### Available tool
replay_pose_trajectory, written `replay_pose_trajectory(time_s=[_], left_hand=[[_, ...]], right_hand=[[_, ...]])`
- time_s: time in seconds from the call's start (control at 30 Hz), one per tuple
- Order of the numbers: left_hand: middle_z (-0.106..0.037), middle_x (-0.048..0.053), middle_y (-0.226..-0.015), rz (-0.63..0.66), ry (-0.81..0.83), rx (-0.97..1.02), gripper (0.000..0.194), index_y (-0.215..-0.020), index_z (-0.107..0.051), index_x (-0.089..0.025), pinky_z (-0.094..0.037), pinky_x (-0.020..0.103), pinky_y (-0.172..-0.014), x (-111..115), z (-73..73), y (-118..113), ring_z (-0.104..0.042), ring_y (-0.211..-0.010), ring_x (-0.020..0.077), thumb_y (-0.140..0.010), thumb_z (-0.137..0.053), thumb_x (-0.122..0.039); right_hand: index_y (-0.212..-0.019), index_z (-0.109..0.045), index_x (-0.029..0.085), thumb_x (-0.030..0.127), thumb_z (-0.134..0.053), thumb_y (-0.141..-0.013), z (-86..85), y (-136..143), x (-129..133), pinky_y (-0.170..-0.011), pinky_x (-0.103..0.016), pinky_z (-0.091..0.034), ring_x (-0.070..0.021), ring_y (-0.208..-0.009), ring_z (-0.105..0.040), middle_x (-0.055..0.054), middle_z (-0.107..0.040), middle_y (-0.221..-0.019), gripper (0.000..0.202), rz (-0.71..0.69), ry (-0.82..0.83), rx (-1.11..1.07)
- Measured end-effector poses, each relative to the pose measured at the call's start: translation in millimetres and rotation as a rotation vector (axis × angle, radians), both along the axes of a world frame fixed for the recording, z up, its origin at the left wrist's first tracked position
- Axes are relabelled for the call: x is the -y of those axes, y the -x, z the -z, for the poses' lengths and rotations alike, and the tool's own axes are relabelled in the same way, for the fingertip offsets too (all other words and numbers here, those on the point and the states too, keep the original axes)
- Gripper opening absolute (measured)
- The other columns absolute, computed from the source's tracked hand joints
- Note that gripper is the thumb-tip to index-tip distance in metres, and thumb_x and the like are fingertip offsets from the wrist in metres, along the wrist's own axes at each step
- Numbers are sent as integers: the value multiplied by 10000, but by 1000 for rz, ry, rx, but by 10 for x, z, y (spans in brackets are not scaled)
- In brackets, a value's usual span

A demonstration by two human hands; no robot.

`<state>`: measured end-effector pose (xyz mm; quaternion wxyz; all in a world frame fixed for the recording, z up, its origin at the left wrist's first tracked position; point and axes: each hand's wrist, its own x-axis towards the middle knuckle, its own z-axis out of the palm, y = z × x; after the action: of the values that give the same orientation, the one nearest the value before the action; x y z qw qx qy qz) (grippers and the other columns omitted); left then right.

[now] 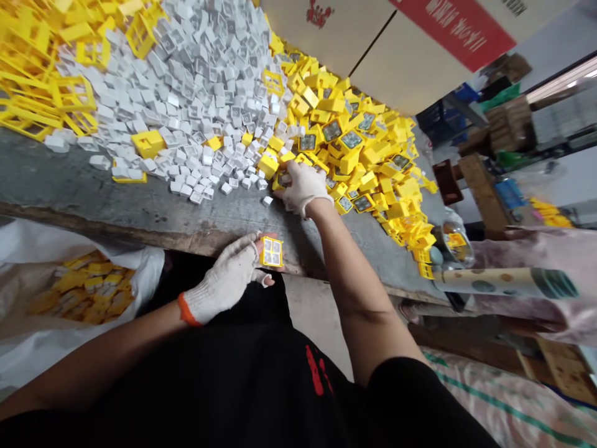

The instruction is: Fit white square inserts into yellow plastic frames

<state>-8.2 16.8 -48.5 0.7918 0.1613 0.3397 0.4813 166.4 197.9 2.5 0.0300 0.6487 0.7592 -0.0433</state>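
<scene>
My left hand, in a white knit glove with bare fingertips, pinches a small yellow square frame near the table edge. White square caps fill the frame's openings in a two-by-two grid. My right hand, gloved the same way, reaches to the near edge of a heap of yellow blocks. Its fingers bend over a yellow block, and their tips are partly hidden. Left of that hand spreads a heap of small white caps. One loose white cap lies close to the right wrist.
Yellow lattice parts are piled at the far left of the grey table. A large carton stands behind the heaps. Below the left edge, a white sack holds yellow pieces. A patterned roll juts out at the right.
</scene>
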Motion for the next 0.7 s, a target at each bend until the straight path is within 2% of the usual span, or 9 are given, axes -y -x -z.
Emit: replay_pose_trajectory(time_s=[0.13,0.27,0.4,0.47,0.53,0.63,0.7], left_hand=[[-851,97,-1037,-8,1,-11,317,-1192,-834,-166,-698,320,-582,12,-16,17,-863,-826,279,-939,-984,-285],[-858,129,-1080,-20,5,-12,266,-1205,-819,-139,-697,336,-606,16,-36,1,-845,-824,263,-992,-923,-259],[-840,112,-1014,-30,-1,-14,219,-1136,-806,-146,-674,327,-586,13,-45,-41,-828,-781,257,-1006,-903,-294],[-837,107,-1011,-44,-6,-26,200,-1095,-788,-158,-665,321,-577,12,-51,-57,-828,-789,260,-1002,-897,-297],[-836,102,-1014,-52,-11,-46,185,-1081,-770,-166,-662,317,-576,10,-62,-71,-828,-801,258,-1000,-884,-288],[-829,86,-982,-54,-24,-77,189,-1091,-755,-167,-654,302,-574,7,-95,-95,-821,-777,240,-999,-872,-284],[-826,74,-975,-54,-34,-96,221,-1117,-747,-170,-641,286,-574,4,-131,-114,-823,-773,233,-988,-882,-288]], right_hand=[[-1582,-685,219,272,-807,-936,34,-242,-33,-1064,-461,-673,-270,-1088,-798,-70,-846,-1214,660,8,45,-377],[-1475,-778,232,215,-825,-843,134,-397,8,-895,-421,-716,-240,-888,-776,-11,-841,-1031,634,1,82,-592],[-1508,-773,225,270,-774,-913,215,-471,33,-750,-387,-705,-226,-772,-762,-29,-854,-989,597,73,116,-802],[-1525,-769,211,273,-731,-955,224,-501,22,-819,-402,-720,-244,-862,-800,-54,-870,-1051,574,71,83,-734],[-1485,-801,216,256,-727,-962,218,-513,7,-994,-481,-723,-300,-1085,-829,-98,-881,-1231,530,43,-7,-562],[-1363,-871,247,180,-765,-909,200,-474,-9,-1232,-698,-600,-434,-1431,-729,-144,-841,-1449,471,22,-139,-340],[-1362,-879,246,119,-737,-899,174,-446,-13,-1269,-770,-542,-466,-1500,-686,-154,-849,-1439,501,18,-174,-322]])
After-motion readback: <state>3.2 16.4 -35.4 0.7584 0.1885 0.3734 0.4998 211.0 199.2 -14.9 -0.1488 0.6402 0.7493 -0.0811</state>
